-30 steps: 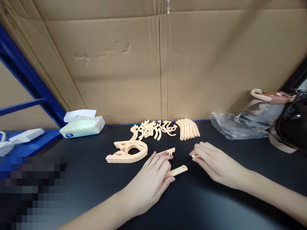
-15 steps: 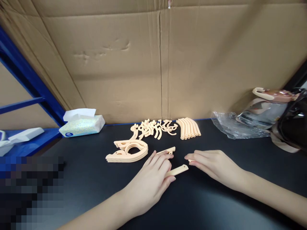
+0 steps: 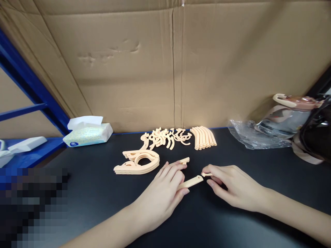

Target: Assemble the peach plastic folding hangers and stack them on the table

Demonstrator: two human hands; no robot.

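Your left hand (image 3: 162, 193) lies low on the black worktop (image 3: 103, 199), fingers loosely spread. Thumb and forefinger are closed on a flat beige plastic strip (image 3: 192, 181), which sticks out to the right from under them. Your right hand (image 3: 232, 186) is narrowed to a pinch. Thumb and forefinger tips hold a small beige plastic piece (image 3: 207, 174) right at the strip's free end. Whether piece and strip touch cannot be told.

Surroundings:
- A second short beige strip (image 3: 184, 160) lies just beyond your left fingertips.
- A stack of curved beige plastic hanger bodies (image 3: 138, 164) sits to the left of that hand, close by.
- Further back, near the brown cardboard wall (image 3: 155, 69), lie a cluster of beige plastic hooks (image 3: 165, 137) and a tidy row of curved beige bars (image 3: 203, 137).
- A crumpled clear plastic bag (image 3: 254, 137) lies back right. Behind it is a clear-wrapped bundle with a beige hook (image 3: 289, 115), against a dark bag (image 3: 317, 137).
- A soft white tissue pack (image 3: 88, 132) stands back left, beside a blue metal shelf frame (image 3: 31, 89).
- Nothing lies between your two hands and the strip. The parts stores are all behind them.

Writing: the tissue pack carries a small round blue mark, too small to read. No other labels are legible.
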